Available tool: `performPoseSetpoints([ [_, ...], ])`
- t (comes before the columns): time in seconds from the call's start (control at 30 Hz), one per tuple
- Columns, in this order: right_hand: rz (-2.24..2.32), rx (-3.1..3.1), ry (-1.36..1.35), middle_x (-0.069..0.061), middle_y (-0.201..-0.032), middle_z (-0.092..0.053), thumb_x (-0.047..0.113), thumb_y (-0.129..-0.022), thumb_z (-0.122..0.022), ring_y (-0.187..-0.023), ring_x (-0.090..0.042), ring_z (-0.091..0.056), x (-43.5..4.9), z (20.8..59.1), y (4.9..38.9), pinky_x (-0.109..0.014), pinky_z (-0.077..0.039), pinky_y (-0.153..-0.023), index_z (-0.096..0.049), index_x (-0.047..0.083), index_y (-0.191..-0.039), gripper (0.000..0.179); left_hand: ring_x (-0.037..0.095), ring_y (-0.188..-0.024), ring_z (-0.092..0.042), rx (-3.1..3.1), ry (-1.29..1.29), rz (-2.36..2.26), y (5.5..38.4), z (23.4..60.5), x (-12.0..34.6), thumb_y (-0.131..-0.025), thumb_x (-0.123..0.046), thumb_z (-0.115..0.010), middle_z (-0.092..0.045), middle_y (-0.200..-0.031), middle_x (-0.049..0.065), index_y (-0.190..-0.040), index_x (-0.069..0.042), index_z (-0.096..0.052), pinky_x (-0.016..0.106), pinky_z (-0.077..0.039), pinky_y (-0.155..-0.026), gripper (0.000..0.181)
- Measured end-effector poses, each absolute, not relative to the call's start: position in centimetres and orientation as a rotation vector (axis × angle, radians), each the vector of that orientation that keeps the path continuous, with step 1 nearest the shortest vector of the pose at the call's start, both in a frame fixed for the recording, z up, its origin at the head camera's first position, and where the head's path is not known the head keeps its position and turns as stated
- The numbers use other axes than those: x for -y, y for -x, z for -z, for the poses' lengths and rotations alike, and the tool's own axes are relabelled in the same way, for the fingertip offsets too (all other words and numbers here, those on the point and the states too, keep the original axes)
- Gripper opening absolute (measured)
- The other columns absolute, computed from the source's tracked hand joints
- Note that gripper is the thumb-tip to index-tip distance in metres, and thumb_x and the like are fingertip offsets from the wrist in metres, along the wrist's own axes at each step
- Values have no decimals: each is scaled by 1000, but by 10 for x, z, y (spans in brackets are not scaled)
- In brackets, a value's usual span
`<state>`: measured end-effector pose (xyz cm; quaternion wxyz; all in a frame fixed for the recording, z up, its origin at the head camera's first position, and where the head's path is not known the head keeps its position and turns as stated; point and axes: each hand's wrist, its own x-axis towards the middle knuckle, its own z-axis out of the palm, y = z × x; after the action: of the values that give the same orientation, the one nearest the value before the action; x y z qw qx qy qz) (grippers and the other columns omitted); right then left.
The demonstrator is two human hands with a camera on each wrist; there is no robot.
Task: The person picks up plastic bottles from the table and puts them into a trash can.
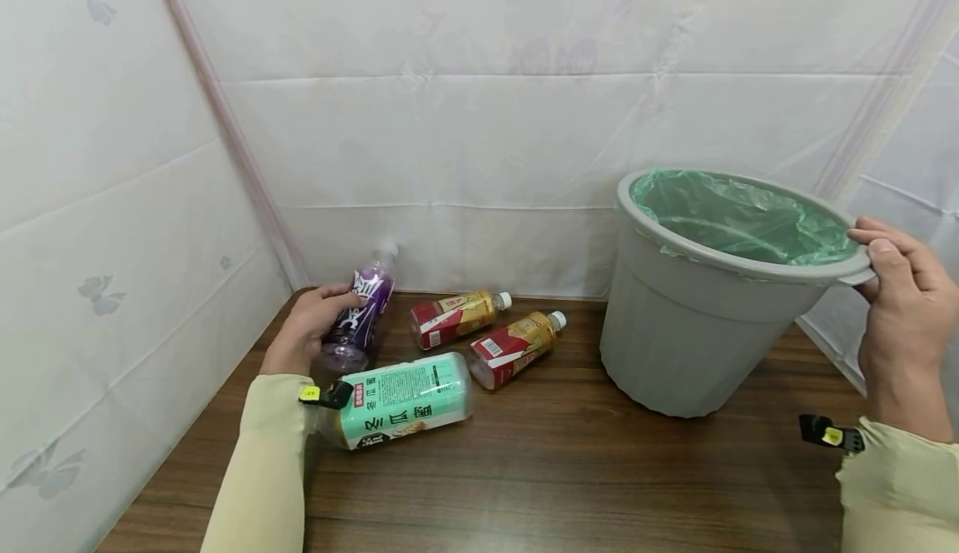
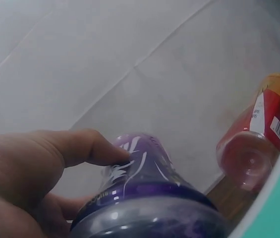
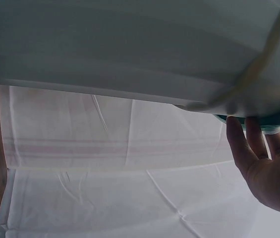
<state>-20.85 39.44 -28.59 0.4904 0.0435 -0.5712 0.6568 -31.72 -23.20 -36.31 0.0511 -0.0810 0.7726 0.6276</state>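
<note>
My left hand [image 1: 318, 317] grips a clear bottle with a purple label [image 1: 363, 307] at the table's back left corner. Its cap end points toward the back wall, and in the left wrist view the thumb lies along the label, with the bottle's base [image 2: 152, 220] nearest the camera. Over on the right, my right hand [image 1: 908, 295] pinches the rim of a grey bin [image 1: 682, 328], thumb outside on the lip. A green plastic bag [image 1: 749, 211] lines the bin. The right wrist view shows the fingers [image 3: 253, 136] up at the rim from below.
Two small bottles with red and yellow labels [image 1: 453, 320] [image 1: 517, 349] lie between the purple bottle and the bin. A large bottle with a mint-green label [image 1: 404, 399] lies in front of them, beside my left wrist. White sheeting [image 1: 449, 145] hangs behind the wooden table [image 1: 569, 478].
</note>
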Motion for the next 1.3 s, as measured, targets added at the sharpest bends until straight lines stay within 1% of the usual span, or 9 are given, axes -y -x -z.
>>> performPoseSetpoints([
  [0.17, -1585, 1392, -116, -10, -133, -67, 9, -105, -66, -118, -17, -63, -394, 286, 208, -12, -54, -82, -74, -11, -120, 25, 29, -112, -58, -2267, 268, -2005, 315, 360, 232, -103, -27, -65, -45, -151, 27, -168, -6, -29, 33, -57, -81, 77],
  [0.33, -1583, 1398, -120, -11, -134, -66, 9, -105, -67, -116, -17, -64, -394, 286, 207, -11, -54, -82, -74, -11, -121, 26, 20, -96, -64, -2207, 296, -2073, 315, 356, 231, -102, -28, -65, -55, -134, 18, -164, 1, -33, 30, -60, -77, 76],
  [0.43, -1588, 1397, -113, -10, -134, -66, 9, -105, -66, -115, -16, -64, -394, 286, 207, -11, -53, -82, -74, -10, -121, 25, 14, -90, -65, -2163, 300, -2119, 315, 355, 230, -101, -26, -66, -58, -123, 11, -162, 4, -33, 28, -60, -77, 75],
  [0.57, -1599, 1395, -103, -10, -134, -66, 9, -105, -66, -116, -17, -64, -394, 286, 208, -11, -54, -82, -74, -10, -121, 25, 12, -88, -67, -2113, 283, -2163, 315, 352, 229, -101, -23, -65, -62, -112, 4, -162, 5, -30, 28, -60, -78, 75],
  [0.73, -1581, 1419, -95, -10, -135, -66, 10, -106, -66, -119, -17, -63, -395, 286, 208, -11, -53, -83, -74, -10, -121, 26, 9, -88, -66, -2076, 236, -2202, 315, 348, 227, -102, -20, -63, -65, -103, -2, -160, 7, -31, 26, -59, -79, 72],
  [1.0, -1569, 1430, -93, -11, -136, -65, 11, -106, -67, -122, -19, -61, -393, 285, 206, -11, -54, -85, -74, -10, -122, 27, 8, -91, -68, -2024, 194, -2252, 312, 337, 221, -104, -21, -64, -69, -98, -6, -159, 5, -33, 25, -58, -81, 68],
  [1.17, -1535, 1469, -71, -9, -138, -65, 13, -107, -66, -125, -19, -60, -394, 286, 206, -12, -53, -86, -74, -8, -123, 28, 10, -96, -67, -1997, 164, -2282, 309, 331, 216, -104, -21, -64, -64, -109, -1, -161, 5, -28, 25, -58, -84, 72],
  [1.23, -1524, 1477, -65, -9, -138, -65, 13, -107, -66, -126, -19, -60, -394, 286, 206, -12, -53, -86, -74, -8, -123, 28, 11, -97, -67, -1982, 145, -2304, 307, 329, 214, -104, -20, -65, -63, -112, 0, -160, 5, -31, 25, -58, -85, 69],
  [1.3, -1523, 1476, -60, -9, -137, -65, 13, -107, -66, -125, -19, -60, -394, 286, 206, -13, -53, -86, -74, -7, -123, 28, 11, -97, -67, -1963, 130, -2327, 305, 326, 212, -104, -19, -66, -64, -111, 0, -154, 2, -39, 25, -58, -86, 61],
])
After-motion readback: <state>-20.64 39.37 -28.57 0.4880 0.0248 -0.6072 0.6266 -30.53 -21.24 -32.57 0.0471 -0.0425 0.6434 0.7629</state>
